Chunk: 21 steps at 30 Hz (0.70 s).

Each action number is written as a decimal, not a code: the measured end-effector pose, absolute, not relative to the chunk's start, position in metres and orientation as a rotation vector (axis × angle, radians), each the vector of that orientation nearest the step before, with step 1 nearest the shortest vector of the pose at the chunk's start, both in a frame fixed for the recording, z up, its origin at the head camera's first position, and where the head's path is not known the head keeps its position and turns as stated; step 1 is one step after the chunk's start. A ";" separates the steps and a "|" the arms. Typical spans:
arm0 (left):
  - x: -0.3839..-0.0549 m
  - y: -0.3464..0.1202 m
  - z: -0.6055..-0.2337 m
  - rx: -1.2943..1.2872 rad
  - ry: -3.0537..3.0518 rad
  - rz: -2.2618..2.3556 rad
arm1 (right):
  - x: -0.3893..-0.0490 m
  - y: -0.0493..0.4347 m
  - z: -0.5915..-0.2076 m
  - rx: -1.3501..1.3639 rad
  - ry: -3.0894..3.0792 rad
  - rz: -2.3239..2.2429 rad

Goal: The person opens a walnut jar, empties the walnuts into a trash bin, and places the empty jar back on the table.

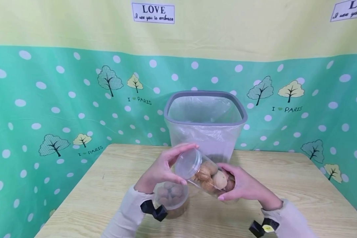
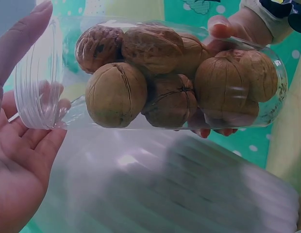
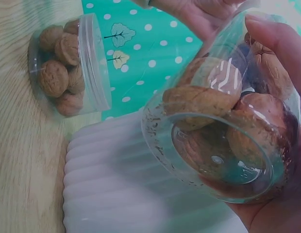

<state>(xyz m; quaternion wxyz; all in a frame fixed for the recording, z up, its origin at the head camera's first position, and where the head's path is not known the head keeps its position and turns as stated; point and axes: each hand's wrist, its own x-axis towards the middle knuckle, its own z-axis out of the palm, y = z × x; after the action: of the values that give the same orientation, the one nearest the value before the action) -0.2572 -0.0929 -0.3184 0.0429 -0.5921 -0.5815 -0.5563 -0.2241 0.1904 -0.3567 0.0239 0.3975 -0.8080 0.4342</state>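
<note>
A clear jar (image 1: 209, 178) of walnuts is held tilted above the table, its lid end up and to the left. My left hand (image 1: 163, 167) spans the clear screw lid (image 1: 188, 163), with the thumb on one side and the fingers on the other. Around the lower body, close to the base, my right hand (image 1: 245, 185) grips the jar. Brown crumbs cling to the jar's base (image 3: 218, 160) in the right wrist view. A second, shorter lidded jar (image 3: 97, 63) of walnuts stands upright on the table, below my left wrist in the head view.
Behind my hands a pale bin (image 1: 203, 140) with a grey rim and a plastic liner stands on the light wooden table (image 1: 101, 195). A green and yellow printed cloth (image 1: 77, 79) hangs at the back and sides.
</note>
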 end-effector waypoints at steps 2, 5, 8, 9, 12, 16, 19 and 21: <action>-0.257 -0.093 -0.318 -1.806 -1.784 -1.700 | -0.224 0.190 -0.357 1.223 -2.498 1.338; -0.255 -0.093 -0.318 -1.800 -1.796 -1.699 | -0.224 0.190 -0.358 1.214 -2.497 1.318; -0.255 -0.094 -0.318 -1.800 -1.797 -1.700 | -0.226 0.190 -0.359 1.221 -2.486 1.308; -0.255 -0.095 -0.318 -1.801 -1.798 -1.698 | -0.226 0.189 -0.359 1.222 -2.483 1.308; -0.255 -0.095 -0.318 -1.801 -1.804 -1.684 | -0.227 0.189 -0.359 1.208 -2.483 1.310; -0.255 -0.097 -0.318 -1.784 -1.828 -1.644 | -0.226 0.188 -0.358 1.173 -2.494 1.297; -0.256 -0.097 -0.318 -1.767 -1.840 -1.615 | -0.226 0.187 -0.357 1.165 -2.497 1.286; -0.256 -0.098 -0.318 -1.760 -1.843 -1.597 | -0.226 0.186 -0.356 1.158 -2.499 1.282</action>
<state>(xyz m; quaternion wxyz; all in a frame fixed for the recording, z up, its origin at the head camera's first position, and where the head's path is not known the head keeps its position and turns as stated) -0.2560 -0.0975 -0.3178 0.0672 -0.5839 -0.6114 -0.5299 -0.2258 0.1860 -0.3564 0.0518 0.3808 -0.8215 0.4214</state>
